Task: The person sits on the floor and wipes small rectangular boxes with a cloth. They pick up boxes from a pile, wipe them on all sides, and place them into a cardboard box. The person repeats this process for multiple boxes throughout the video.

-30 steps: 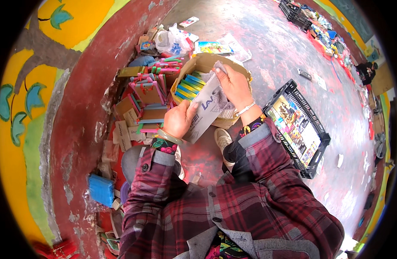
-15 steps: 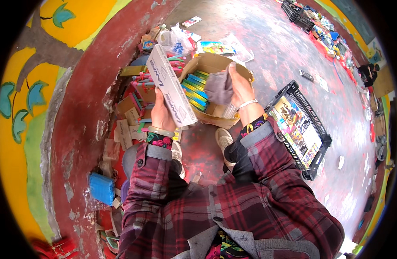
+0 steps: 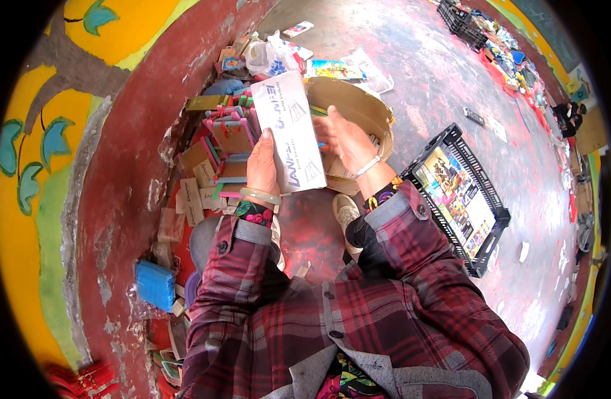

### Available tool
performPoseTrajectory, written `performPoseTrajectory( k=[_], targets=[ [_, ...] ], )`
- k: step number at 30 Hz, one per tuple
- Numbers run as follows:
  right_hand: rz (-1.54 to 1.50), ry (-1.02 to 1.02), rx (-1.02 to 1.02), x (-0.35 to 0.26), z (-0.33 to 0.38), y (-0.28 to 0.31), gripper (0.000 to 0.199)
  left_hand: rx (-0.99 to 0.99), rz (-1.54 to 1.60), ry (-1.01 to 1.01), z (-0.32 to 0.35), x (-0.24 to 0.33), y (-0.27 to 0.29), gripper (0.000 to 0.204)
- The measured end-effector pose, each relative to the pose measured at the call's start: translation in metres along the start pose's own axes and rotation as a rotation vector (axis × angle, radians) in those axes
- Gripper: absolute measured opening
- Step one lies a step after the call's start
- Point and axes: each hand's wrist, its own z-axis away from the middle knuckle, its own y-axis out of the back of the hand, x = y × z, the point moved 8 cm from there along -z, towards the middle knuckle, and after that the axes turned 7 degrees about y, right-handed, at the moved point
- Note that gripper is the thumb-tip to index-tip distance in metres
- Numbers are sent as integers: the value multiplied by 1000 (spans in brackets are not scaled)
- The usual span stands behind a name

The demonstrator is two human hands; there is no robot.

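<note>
My left hand [image 3: 263, 161] grips a long white cardboard box [image 3: 293, 133] with dark printing, thumb on top and fingers hidden beneath. The box is held up with its broad face showing. My right hand [image 3: 350, 143] is beside the box's right edge, fingers stretched out, nothing visible in it. Whether its fingertips touch the box I cannot tell. Below both hands stands a round-ended brown cardboard carton [image 3: 380, 114]. The white box covers its left part, and most of what lies inside is hidden.
Stacked boxes and colourful-edged items [image 3: 231, 136] line the wall at left, with a blue packet [image 3: 155, 287] nearer me. White plastic bags [image 3: 273, 54] lie behind the carton. A black plastic crate [image 3: 477, 265] holding colourful printed sheets sits on the floor at right.
The white box has turned its broad face up and shifted right over the carton. The grey-brown cloth that was in my right hand is out of sight, and that hand has moved left.
</note>
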Motion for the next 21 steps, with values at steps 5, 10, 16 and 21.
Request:
performPoseTrajectory(
  k=[5,10,16,21],
  targets=[
    [224,153,-135,-25,2,4,43,61,-219,-85,-2,2,4,40],
    [93,89,-249,-25,1,5,32,57,-315,-105,2,3,1,39],
    [128,45,-273,-31,-2,10,28,97,-545,-232,3,15,-2,42],
    [414,309,-221,-85,-25,33,29,394,-438,-291,6,51,26,45]
  ],
)
